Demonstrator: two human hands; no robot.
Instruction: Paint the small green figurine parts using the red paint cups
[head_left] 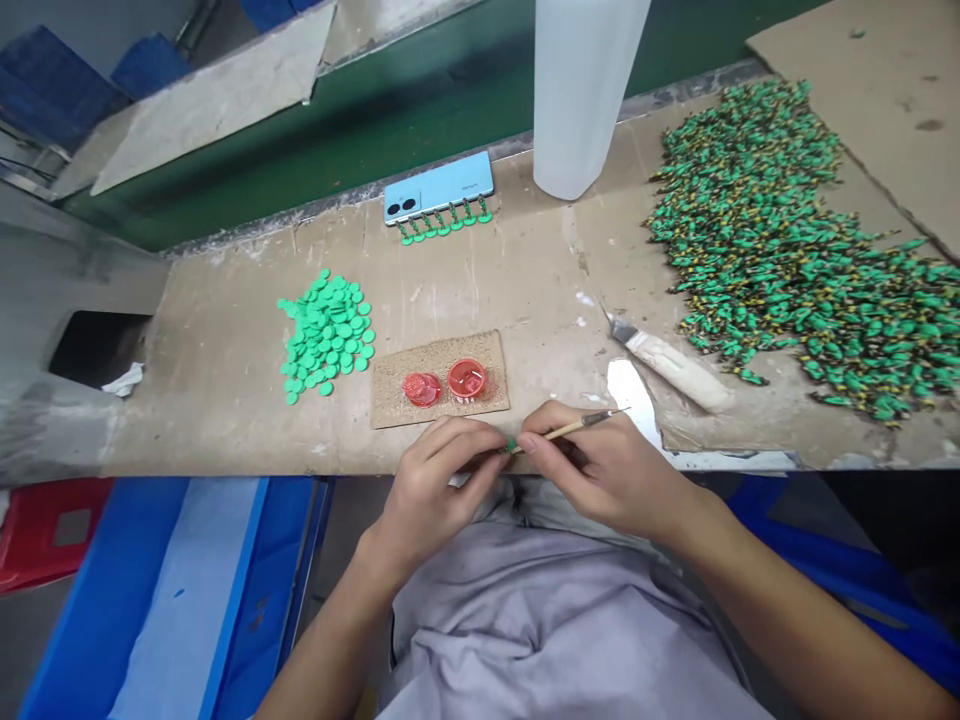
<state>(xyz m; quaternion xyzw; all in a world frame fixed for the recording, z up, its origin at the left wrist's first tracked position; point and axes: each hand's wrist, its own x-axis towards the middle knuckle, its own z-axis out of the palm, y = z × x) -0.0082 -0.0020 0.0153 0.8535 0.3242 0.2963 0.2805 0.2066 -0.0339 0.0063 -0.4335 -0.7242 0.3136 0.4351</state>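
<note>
My left hand (435,480) pinches a tiny green piece (511,445) at the near edge of the workbench (525,280). My right hand (592,470) holds a thin paintbrush (577,427), its tip touching that green piece. Just beyond the hands, two small red cups (446,383) of paint sit on a cork mat (439,380). A pile of green discs (327,335) lies to the left of the mat. A large heap of green and yellow painted pieces (795,260) covers the right side.
A light blue phone (439,187) lies at the back with a row of green pieces (444,224) standing along it. A white plastic bottle (581,95) stands behind. A knife with a wrapped handle (667,362) rests right of the mat. Blue crates (180,590) sit below left.
</note>
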